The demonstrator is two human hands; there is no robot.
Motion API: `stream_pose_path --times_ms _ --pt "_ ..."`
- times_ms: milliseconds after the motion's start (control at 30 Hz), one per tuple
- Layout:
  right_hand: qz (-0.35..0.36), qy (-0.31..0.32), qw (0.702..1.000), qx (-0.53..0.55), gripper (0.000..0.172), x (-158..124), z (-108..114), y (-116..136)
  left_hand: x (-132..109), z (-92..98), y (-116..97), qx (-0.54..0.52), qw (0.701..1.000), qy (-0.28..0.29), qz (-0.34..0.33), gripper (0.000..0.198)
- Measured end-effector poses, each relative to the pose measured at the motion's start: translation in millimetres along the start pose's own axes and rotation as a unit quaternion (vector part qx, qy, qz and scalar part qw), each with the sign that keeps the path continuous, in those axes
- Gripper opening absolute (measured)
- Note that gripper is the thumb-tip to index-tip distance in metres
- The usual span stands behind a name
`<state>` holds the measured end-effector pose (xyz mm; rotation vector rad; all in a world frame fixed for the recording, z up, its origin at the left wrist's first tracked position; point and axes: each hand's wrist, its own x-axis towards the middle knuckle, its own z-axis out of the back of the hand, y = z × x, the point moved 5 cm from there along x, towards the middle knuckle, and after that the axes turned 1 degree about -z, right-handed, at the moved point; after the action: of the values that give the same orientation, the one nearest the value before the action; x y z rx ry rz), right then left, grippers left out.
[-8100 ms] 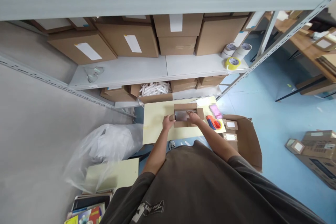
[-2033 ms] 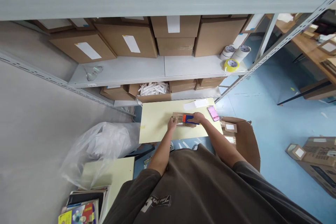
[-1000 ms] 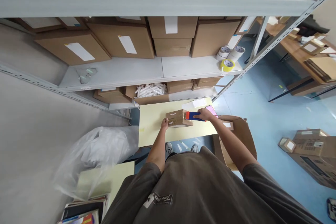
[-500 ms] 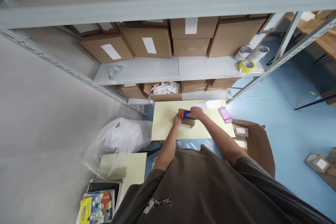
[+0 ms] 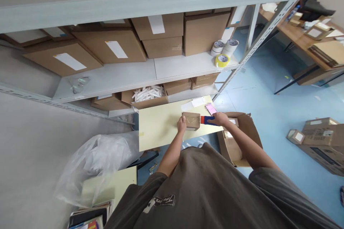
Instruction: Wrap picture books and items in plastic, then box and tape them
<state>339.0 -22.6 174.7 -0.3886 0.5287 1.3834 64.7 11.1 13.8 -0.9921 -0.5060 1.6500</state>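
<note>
Brown cardboard makes up the carton (image 5: pixel 191 121) in front of you, which rests on the pale yellow table (image 5: pixel 156 125). Your left arm reaches forward and slightly inward, and your left hand (image 5: pixel 182 124) holds the carton by its left end, thumb at the upper edge; how far the fingers curl is too small to tell. Your right arm comes in diagonally from the carton's near right, elbow well out from your body. Your right hand (image 5: pixel 220 118) is wrapped around the blue-and-red tape dispenser (image 5: pixel 208 120), which lies nearly level, its red end aimed at the carton's right end; you cannot tell whether the two touch. Beyond the carton, to its right, is a pink phone (image 5: pixel 211 109); white paper (image 5: pixel 198 101) lies behind the carton. Well right of it stands a large open box (image 5: pixel 250 128).
</note>
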Motion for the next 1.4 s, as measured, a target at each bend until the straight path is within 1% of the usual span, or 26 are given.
stream_pose_path --times_ms 67,100,167,233,333,400,433,467,533,600,633,667,733,800,867,933,1033,1100,1167,1233,1267,1300,1400 --pt "-0.016 0.001 1.0 0.013 0.057 -4.3 -5.7 -33.6 3.9 0.2 2.6 0.007 1.0 0.003 -0.003 0.053" --pt "-0.021 0.002 1.0 0.021 0.058 -4.6 -8.5 -42.9 6.0 1.6 5.2 0.005 1.0 0.004 -0.005 0.053" --pt "-0.022 0.002 0.999 0.039 0.059 -1.2 -12.8 -46.3 11.0 7.0 12.8 -0.005 1.0 0.001 -0.003 0.056" --pt "-0.014 0.003 0.998 0.061 0.06 5.7 -14.9 -32.8 17.4 16.1 23.0 -0.025 1.0 -0.004 -0.001 0.059" --pt "0.011 0.003 0.995 0.095 0.062 17.2 -14.5 7.6 31.5 37.7 42.0 -0.077 0.997 -0.001 0.008 0.063" --pt "0.028 0.0 0.994 0.106 0.062 24.1 -13.4 42.6 42.9 57.2 55.4 -0.11 0.994 0.012 0.021 0.064" --pt "0.034 0.0 0.993 0.109 0.062 27.5 -13.1 61.4 48.4 69.0 62.1 -0.11 0.993 0.014 0.033 0.062" --pt "0.038 0.0 0.993 0.109 0.062 31.0 -13.3 80.8 53.2 82.1 68.8 -0.097 0.994 0.008 0.048 0.059" --pt "0.045 0.005 0.993 0.107 0.059 38.2 -14.8 120.1 59.4 110.7 81.1 -0.055 0.995 -0.026 0.074 0.05" --pt "0.054 0.013 0.993 0.1 0.057 45.6 -18.0 158.1 60.2 134.7 88.9 -0.03 0.995 -0.061 0.072 0.045" --pt "0.06 0.017 0.994 0.095 0.057 49.2 -20.0 175.7 58.8 142.0 91.0 -0.031 0.996 -0.064 0.057 0.044" --pt "0.066 0.02 0.994 0.088 0.058 52.7 -22.3 191.9 56.5 145.5 92.5 -0.038 0.997 -0.054 0.039 0.044" --pt "0.075 0.03 0.994 0.07 0.059 58.8 -28.0 218.7 49.6 142.9 95.7 -0.05 0.998 -0.02 0.02 0.045" --pt "0.076 0.04 0.995 0.048 0.059 64.0 -34.2 236.1 42.0 132.8 100.0 -0.062 0.997 0.008 0.034 0.048" --pt "0.071 0.047 0.996 0.03 0.06 68.1 -39.2 243.7 36.2 120.5 102.7 -0.074 0.995 0.017 0.058 0.05" --pt "0.069 0.05 0.996 0.019 0.062 70.9 -41.4 243.1 32.9 109.2 101.5 -0.081 0.994 0.015 0.074 0.05" --pt "0.069 0.046 0.996 0.011 0.065 72.2 -39.6 232.8 31.0 94.6 93.6 -0.072 0.994 0.011 0.087 0.051" --pt "0.065 0.044 0.997 0.01 0.066 71.1 -36.6 221.0 29.6 83.8 85.1 -0.054 0.994 0.019 0.088 0.05" --pt "0.061 0.049 0.997 0.014 0.064 68.4 -34.1 202.4 27.2 71.7 75.3 -0.03 0.996 0.026 0.081 0.049" --pt "0.054 0.056 0.997 0.02 0.062 63.5 -33.0 170.7 24.5 59.8 66.2 -0.007 0.997 0.027 0.075 0.051" --pt "0.046 0.058 0.997 0.02 0.061 59.9 -33.2 148.5 23.2 54.5 62.8 0.002 0.997 0.025 0.076 0.052" --pt "0.035 0.058 0.998 0.019 0.06 55.4 -34.2 122.1 22.3 50.0 60.3 0.01 0.996 0.021 0.082 0.053" --pt "-0.019 0.052 0.998 0.003 0.058 37.4 -40.6 30.0 21.6 40.6 56.9 0.029 0.995 0.012 0.098 0.054"
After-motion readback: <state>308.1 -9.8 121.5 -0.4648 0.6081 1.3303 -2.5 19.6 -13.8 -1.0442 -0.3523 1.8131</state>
